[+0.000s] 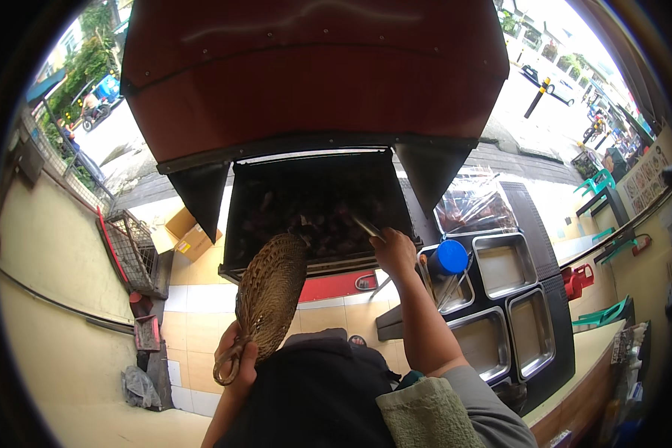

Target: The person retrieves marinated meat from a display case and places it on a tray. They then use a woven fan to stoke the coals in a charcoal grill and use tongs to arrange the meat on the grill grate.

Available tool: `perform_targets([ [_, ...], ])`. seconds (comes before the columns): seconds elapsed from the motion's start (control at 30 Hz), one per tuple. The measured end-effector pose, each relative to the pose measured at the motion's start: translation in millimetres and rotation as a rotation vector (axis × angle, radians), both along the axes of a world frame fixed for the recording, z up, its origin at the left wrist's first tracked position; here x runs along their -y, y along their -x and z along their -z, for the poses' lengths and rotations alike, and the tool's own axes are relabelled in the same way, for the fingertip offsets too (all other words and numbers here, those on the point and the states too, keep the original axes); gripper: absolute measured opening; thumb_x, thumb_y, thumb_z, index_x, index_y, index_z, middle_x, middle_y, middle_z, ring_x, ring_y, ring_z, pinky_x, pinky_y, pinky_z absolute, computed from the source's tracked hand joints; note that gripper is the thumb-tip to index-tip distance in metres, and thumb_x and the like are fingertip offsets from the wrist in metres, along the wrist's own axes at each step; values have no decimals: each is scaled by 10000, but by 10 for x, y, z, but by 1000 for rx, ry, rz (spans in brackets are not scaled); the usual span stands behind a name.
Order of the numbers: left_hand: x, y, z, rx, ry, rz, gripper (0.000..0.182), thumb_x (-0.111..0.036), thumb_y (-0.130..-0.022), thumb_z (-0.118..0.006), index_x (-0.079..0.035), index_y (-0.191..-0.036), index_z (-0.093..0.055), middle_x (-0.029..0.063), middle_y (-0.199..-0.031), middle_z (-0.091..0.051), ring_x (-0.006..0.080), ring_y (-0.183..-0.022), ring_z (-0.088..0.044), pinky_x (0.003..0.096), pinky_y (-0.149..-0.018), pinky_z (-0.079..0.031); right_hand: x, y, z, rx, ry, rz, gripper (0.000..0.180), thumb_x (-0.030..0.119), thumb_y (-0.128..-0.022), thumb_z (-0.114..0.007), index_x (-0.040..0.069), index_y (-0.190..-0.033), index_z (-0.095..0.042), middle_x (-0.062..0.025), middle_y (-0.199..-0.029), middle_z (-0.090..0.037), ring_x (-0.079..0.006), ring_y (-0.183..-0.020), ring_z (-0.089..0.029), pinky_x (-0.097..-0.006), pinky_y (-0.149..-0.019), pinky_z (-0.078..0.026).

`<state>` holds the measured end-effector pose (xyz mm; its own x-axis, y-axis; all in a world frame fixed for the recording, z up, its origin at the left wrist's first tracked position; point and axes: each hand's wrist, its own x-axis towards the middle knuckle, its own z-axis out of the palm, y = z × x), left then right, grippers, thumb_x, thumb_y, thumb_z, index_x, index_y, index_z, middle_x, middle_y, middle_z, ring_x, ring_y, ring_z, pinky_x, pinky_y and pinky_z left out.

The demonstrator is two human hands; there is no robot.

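Note:
My left hand [237, 358] grips the looped handle of a woven hand fan [273, 291], whose upper end reaches the near edge of a charcoal grill [313, 263]. My right hand [395, 252] holds a metal tool [367, 227], probably tongs, with its far end over the grill bed. Dark lumps that look like charcoal [330, 224] lie in the shaded bed; the light is too poor to tell more. Above the grill hangs a dark red metal hood [313, 101]. A green towel [428, 414] lies by my right upper arm.
At right, a black table [560, 336] holds several steel trays [504, 294], a blue-lidded container [451, 257] and a plastic-covered tray [473, 207]. An open cardboard box [193, 238] and a wire crate [131, 252] stand at left. Green stools [602, 313] stand further right; a street lies beyond.

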<state>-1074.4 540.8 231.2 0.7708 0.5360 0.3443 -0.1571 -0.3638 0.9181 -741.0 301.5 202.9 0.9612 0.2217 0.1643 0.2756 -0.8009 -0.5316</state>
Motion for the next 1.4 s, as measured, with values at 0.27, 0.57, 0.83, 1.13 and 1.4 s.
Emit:
perform_targets([
  [0.27, -6, -11, -24, 16, 41, 7, 485, -111, -971, -661, 113, -1382, -533, 176, -1198, -686, 241, -1060, -659, 351, -961, -510, -164, 197, 110, -2, 12, -199, 256, 298, -908, -707, 45, -923, -672, -201, -894, -713, -433, -885, -688, -543, -797, -522],
  [0.57, -55, 50, 63, 44, 102, -96, 500, -75, -980, -629, 118, -1418, -482, 177, -1245, -661, 224, -1097, -639, 330, -975, -498, -346, 1018, 129, -51, -268, -255, 233, 278, -930, -705, 66, -1018, -666, -172, -914, -708, -435, -847, -681, -536, -749, -523],
  [0.83, -104, 69, 124, 33, 77, -84, 498, -74, -977, -629, 122, -1412, -485, 190, -1281, -648, 248, -1148, -638, 351, -1011, -492, 118, 388, 88, -406, -533, 137, 346, 322, -997, -638, -1, -879, -672, -114, -624, -610, -264, -582, -640, -416, -569, -461],
  [1.13, -82, -90, 28, 8, -105, 19, 480, -118, -966, -665, 116, -1367, -544, 196, -1221, -677, 257, -1083, -660, 357, -966, -511, 100, -146, 299, -899, -875, 361, 430, 431, -994, -642, 39, -818, -656, 1, -582, -472, -113, -429, -398, -306, -405, -276],
  [1.4, -21, -77, 30, -14, 53, -40, 495, -138, -968, -675, 112, -1374, -543, 190, -1218, -680, 253, -1091, -659, 353, -974, -506, 542, 31, 567, -618, -857, 329, 448, 355, -1022, -629, 21, -724, -645, 5, -555, -477, -99, -476, -432, -328, -456, -331],
])
